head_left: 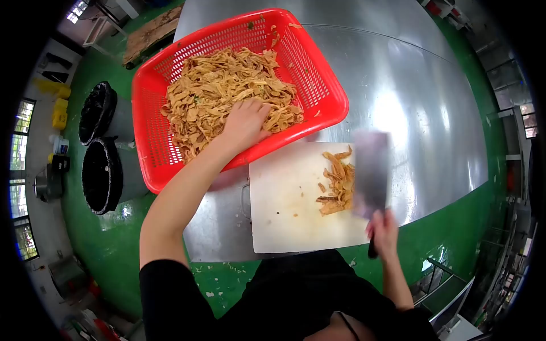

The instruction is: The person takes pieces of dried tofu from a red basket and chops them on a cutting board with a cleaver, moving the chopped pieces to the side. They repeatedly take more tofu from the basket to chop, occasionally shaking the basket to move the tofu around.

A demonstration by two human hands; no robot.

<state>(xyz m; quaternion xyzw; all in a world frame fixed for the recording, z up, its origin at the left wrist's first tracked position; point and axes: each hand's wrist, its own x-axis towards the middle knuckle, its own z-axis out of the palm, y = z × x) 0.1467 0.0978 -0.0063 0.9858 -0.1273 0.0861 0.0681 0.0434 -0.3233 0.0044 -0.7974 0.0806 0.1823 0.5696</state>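
Observation:
My left hand [247, 124] reaches over the near rim of a red perforated plastic basket [315, 94] and rests on a heap of tan-brown food strips [222, 77]. Its fingers are slightly curved, with the thumb apart; whether any strips are under the palm is hidden. In my right hand [384, 233] is the black handle of a cleaver [372, 170]. The broad blade is blurred by motion and stands over the right edge of a white cutting board [284, 199]. Beside the blade, a small pile of the same strips [339, 184] lies on the board, partly covered by it.
Board and basket sit on a shiny metal table [426, 102]. Two bins with black liners [102, 176] stand on the green floor at left. A wooden pallet [151, 37] is at the far left, and a metal-framed stand [449, 290] at lower right.

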